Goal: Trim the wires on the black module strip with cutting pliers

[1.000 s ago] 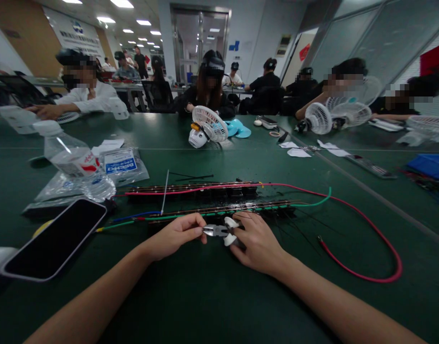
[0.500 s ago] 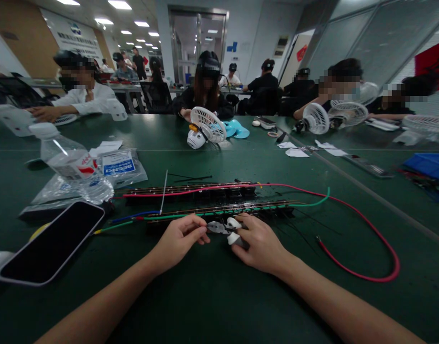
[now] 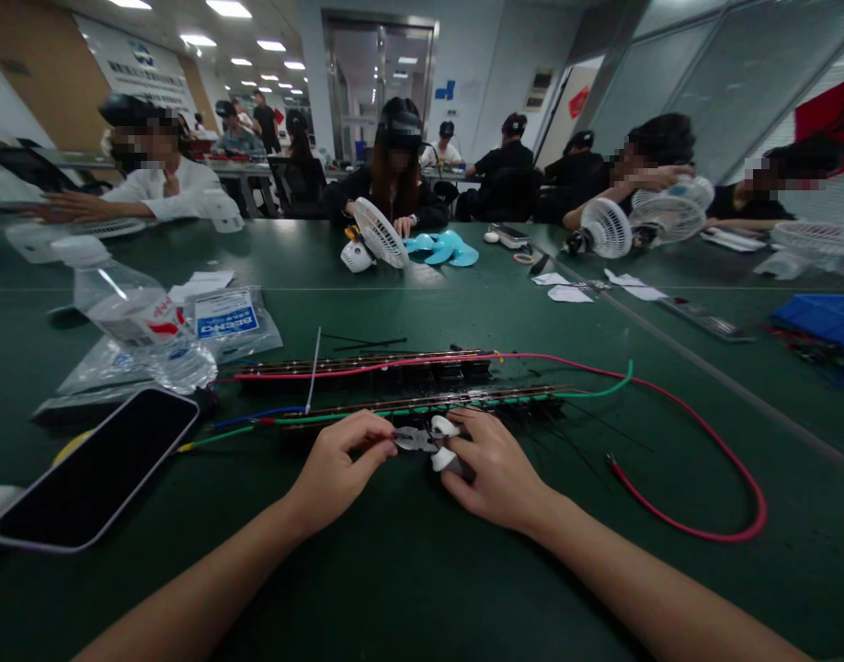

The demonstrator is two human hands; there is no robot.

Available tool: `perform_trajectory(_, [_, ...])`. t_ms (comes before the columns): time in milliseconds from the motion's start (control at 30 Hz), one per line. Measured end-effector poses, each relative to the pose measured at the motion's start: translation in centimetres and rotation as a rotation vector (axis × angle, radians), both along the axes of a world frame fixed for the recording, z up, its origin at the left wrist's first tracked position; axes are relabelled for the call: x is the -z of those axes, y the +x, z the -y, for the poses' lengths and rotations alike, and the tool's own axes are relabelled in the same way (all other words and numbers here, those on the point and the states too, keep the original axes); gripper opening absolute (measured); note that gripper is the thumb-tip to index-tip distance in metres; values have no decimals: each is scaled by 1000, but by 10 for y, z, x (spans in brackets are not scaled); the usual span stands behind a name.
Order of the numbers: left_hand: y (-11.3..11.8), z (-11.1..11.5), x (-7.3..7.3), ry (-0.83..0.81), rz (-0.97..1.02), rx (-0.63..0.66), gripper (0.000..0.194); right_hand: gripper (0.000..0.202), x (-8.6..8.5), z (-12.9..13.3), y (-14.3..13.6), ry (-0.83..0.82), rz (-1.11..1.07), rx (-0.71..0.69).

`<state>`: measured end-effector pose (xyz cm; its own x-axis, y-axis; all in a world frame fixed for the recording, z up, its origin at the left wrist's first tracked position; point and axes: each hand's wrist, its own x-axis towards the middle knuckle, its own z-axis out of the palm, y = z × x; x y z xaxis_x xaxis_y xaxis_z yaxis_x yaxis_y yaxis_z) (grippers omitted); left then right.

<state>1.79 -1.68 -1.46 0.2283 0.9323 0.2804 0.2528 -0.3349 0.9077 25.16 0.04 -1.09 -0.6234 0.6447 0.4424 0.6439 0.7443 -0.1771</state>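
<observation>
My right hand (image 3: 499,467) is closed around the white-and-grey handles of a pair of pliers (image 3: 415,439), whose jaws point left. My left hand (image 3: 345,471) is closed in a pinch right at the jaw tips; what lies between its fingers is too small to make out. Just beyond both hands runs a black terminal strip (image 3: 436,403) with a green wire (image 3: 367,411) along it. A second black strip (image 3: 456,368) lies behind, with a red cable (image 3: 694,405) running over it and curling round to the right. A pale cable tie (image 3: 314,368) stands up from the nearer strip.
On the left are a phone (image 3: 101,469), a water bottle (image 3: 139,317) and a plastic bag with a blue label (image 3: 227,315). Black cable ties (image 3: 370,344) lie behind the strips. Across the table, people handle white fans (image 3: 379,234). A blue tray (image 3: 818,320) sits at far right.
My left fingers have drawn slightly closer together at the pliers' jaws; the pliers have shifted a little left. Across the table, a person has tilted a fan and moved it left.
</observation>
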Motion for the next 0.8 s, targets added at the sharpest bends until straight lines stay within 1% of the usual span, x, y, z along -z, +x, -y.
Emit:
perform_trajectory(233, [1,1,-3,7,-11,15,7,13,0,0,-3,-9,-23,-23])
perform_trajectory(467, [0,0,-2,44,-35,28,9,11,-1,0,-4,-7,-32,-24])
perform_trajectory(800, [0,0,-1,54,-58,20,8,10,1,0,-4,1,-35,-26])
